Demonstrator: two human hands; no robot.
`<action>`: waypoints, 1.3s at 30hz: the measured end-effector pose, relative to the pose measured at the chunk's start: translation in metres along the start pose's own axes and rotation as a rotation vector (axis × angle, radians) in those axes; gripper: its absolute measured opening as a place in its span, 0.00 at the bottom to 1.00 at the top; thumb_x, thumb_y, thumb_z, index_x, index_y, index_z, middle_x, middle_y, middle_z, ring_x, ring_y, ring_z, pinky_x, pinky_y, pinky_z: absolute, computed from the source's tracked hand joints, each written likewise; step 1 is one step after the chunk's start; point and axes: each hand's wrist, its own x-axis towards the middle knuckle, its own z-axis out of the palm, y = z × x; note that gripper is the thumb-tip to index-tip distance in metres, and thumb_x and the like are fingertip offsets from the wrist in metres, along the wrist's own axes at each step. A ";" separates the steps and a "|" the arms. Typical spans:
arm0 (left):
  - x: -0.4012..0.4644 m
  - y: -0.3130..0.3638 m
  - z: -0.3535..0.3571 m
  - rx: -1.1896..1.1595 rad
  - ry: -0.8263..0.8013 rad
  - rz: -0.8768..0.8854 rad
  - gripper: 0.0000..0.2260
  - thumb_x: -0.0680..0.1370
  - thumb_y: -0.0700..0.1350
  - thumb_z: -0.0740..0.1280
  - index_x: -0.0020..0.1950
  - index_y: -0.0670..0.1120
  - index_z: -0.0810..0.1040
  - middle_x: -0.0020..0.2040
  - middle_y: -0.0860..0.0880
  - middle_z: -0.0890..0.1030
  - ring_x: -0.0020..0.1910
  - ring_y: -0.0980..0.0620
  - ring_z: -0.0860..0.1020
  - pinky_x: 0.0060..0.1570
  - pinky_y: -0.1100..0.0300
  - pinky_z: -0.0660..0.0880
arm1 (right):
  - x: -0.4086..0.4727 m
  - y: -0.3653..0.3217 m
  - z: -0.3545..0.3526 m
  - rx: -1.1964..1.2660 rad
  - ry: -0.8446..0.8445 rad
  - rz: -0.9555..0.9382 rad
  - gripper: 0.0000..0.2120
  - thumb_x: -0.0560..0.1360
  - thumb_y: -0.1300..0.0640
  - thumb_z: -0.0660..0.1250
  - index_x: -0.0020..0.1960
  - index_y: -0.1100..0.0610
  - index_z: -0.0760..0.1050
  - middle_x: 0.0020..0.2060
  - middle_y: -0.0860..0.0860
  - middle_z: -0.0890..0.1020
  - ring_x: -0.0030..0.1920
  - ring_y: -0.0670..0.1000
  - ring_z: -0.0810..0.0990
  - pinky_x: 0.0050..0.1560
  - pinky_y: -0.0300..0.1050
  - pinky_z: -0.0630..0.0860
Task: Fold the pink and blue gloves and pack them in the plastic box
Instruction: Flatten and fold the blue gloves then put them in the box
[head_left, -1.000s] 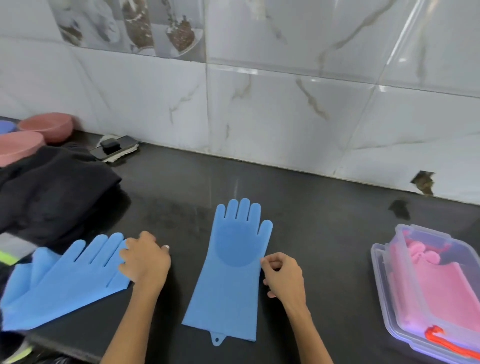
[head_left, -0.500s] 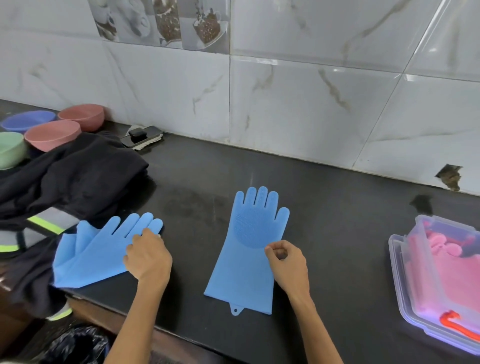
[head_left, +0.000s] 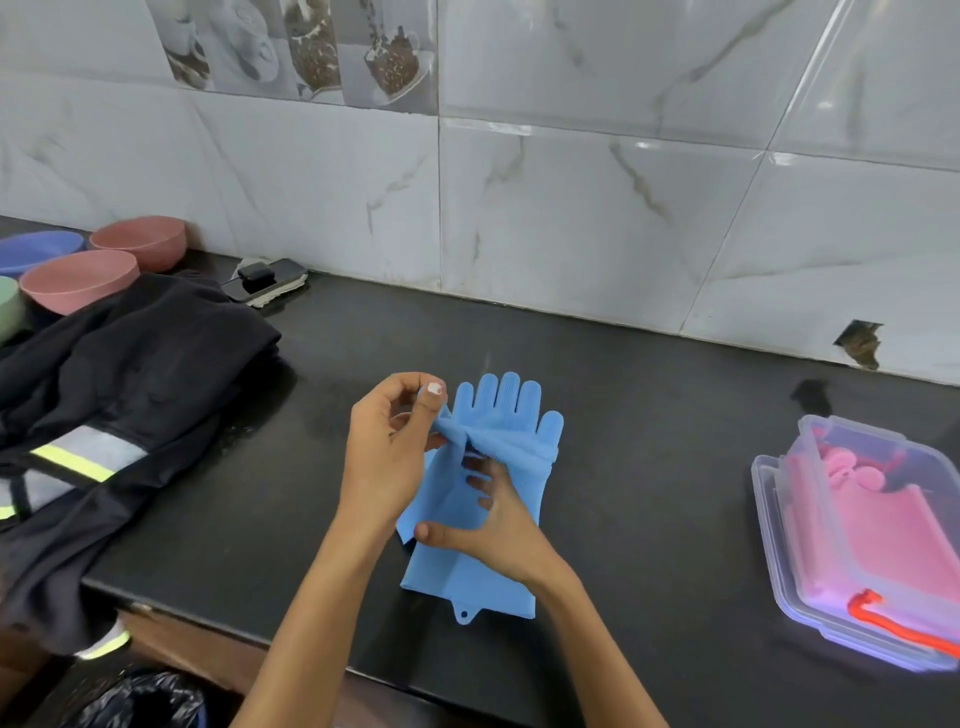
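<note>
One blue glove (head_left: 506, 410) lies flat on the black counter (head_left: 649, 467), fingers toward the wall. My left hand (head_left: 387, 452) pinches the second blue glove (head_left: 447, 467) and holds it lifted and crumpled over the flat one. My right hand (head_left: 493, 530) rests with fingers spread on both gloves, pressing them down. The clear plastic box (head_left: 779, 525) stands at the right edge of the counter with folded pink gloves (head_left: 872, 530) inside it.
A black garment with reflective stripes (head_left: 119, 415) is heaped at the left. Pink bowls (head_left: 78, 278) and a blue bowl (head_left: 36, 249) stand behind it. A phone with a charger (head_left: 265, 280) lies by the tiled wall. A black bag (head_left: 145, 696) sits below the counter's front edge.
My left hand has picked up the second blue glove from the left and brought it over the flat glove. My right hand moved from the flat glove's side onto its middle.
</note>
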 end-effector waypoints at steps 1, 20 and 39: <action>0.000 0.006 0.000 -0.063 -0.032 0.012 0.06 0.79 0.44 0.64 0.44 0.48 0.79 0.38 0.52 0.81 0.39 0.53 0.81 0.40 0.60 0.80 | 0.001 0.000 -0.004 0.013 0.020 0.005 0.44 0.57 0.40 0.78 0.64 0.36 0.55 0.65 0.38 0.65 0.66 0.40 0.66 0.65 0.40 0.65; 0.028 0.015 0.047 -0.551 -0.210 -0.292 0.21 0.68 0.65 0.70 0.50 0.51 0.78 0.44 0.55 0.83 0.44 0.53 0.84 0.43 0.57 0.82 | -0.044 -0.073 -0.109 0.160 0.546 -0.413 0.09 0.72 0.51 0.69 0.34 0.50 0.75 0.29 0.45 0.82 0.30 0.42 0.80 0.31 0.33 0.75; 0.013 -0.079 0.143 -0.150 -0.756 -0.540 0.09 0.73 0.44 0.72 0.53 0.46 0.82 0.51 0.48 0.86 0.50 0.50 0.84 0.48 0.55 0.82 | 0.030 -0.071 -0.263 -0.653 0.299 0.214 0.15 0.61 0.38 0.75 0.37 0.47 0.78 0.32 0.44 0.80 0.33 0.43 0.79 0.31 0.37 0.71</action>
